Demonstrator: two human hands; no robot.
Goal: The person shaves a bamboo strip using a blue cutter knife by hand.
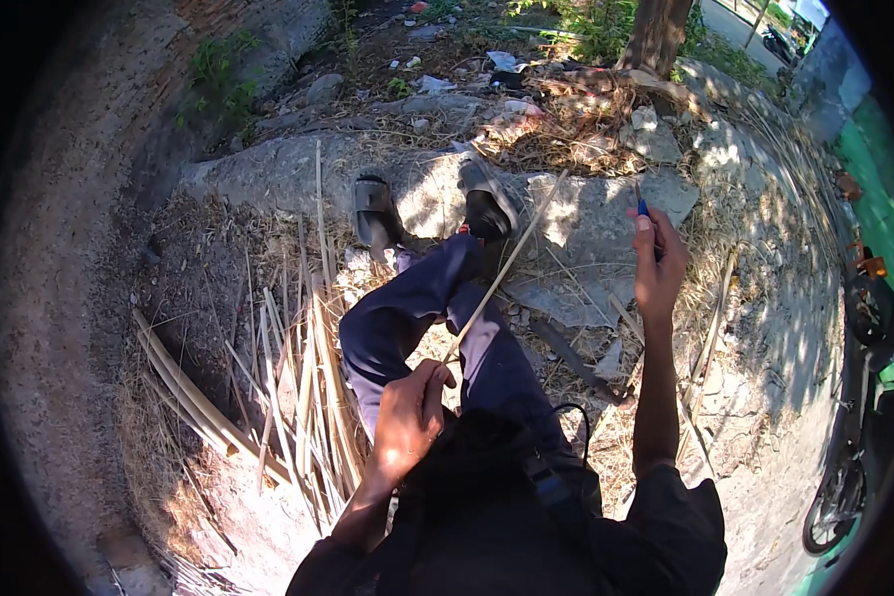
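Observation:
My left hand (407, 412) is closed around the lower end of a thin bamboo strip (512, 260). The strip slants up and to the right, crossing over my thigh, with its far tip above the stone slab. Farther right, my raised right hand (661, 260) grips a small blue-handled tool (643, 208). A thin dark tip pokes up out of the fist; most of the handle is hidden by the fingers, and its exact kind does not show. The tool and the strip are apart. A pile of split bamboo strips (313, 397) lies left of my legs.
Thicker bamboo lengths (184, 387) lie at the left, near a rough wall (65, 298). My shoes rest by a stone slab (606, 233). Beyond are dry litter and a tree trunk (658, 38). A dark flat stick (571, 360) lies right of my legs; a motorbike wheel (834, 512) stands far right.

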